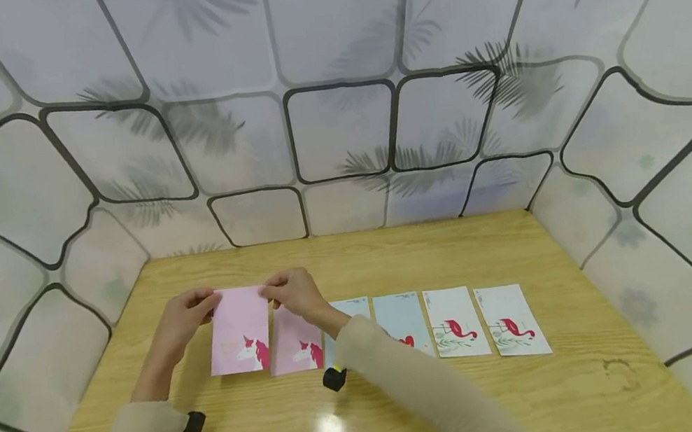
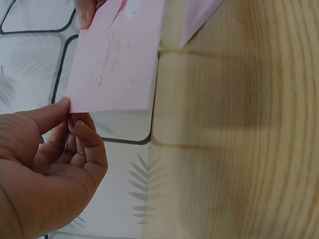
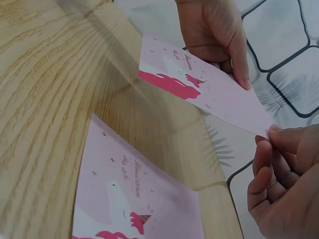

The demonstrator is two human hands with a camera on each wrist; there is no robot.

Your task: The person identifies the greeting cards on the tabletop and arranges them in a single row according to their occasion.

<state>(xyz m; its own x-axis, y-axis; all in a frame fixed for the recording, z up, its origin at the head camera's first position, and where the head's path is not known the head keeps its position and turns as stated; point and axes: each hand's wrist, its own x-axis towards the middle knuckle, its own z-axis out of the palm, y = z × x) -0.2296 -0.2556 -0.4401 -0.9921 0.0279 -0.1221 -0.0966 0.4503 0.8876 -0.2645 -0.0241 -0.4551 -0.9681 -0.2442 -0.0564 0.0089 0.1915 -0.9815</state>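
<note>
Both hands held one pink card (image 1: 240, 329) above the bench (image 1: 388, 254). The left hand (image 1: 184, 319) pinched its upper left corner and the right hand (image 1: 296, 295) pinched its upper right corner, fingers curled. The card stood at the left end of a row, just beside a second pink card (image 1: 297, 351) that lay flat.
</note>
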